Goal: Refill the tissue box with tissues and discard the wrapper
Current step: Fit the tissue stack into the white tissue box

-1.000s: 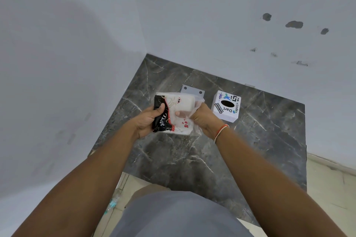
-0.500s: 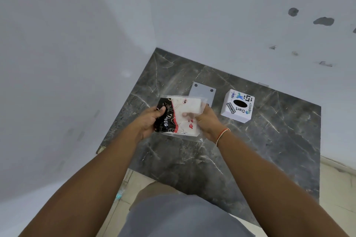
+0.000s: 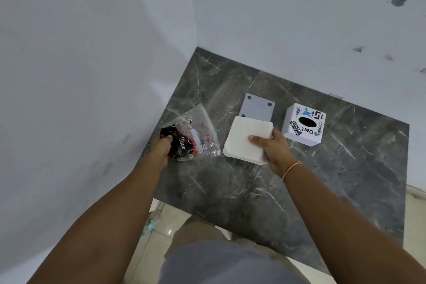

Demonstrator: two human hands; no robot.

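The tissues (image 3: 247, 139) are out of the wrapper (image 3: 192, 135) now. Before, both hands held them together as one pack. The left hand (image 3: 161, 147) has pulled the empty wrapper toward the counter's (image 3: 322, 180) left edge. The right hand (image 3: 274, 147) holds the bare tissues, nearer the box (image 3: 303, 127).
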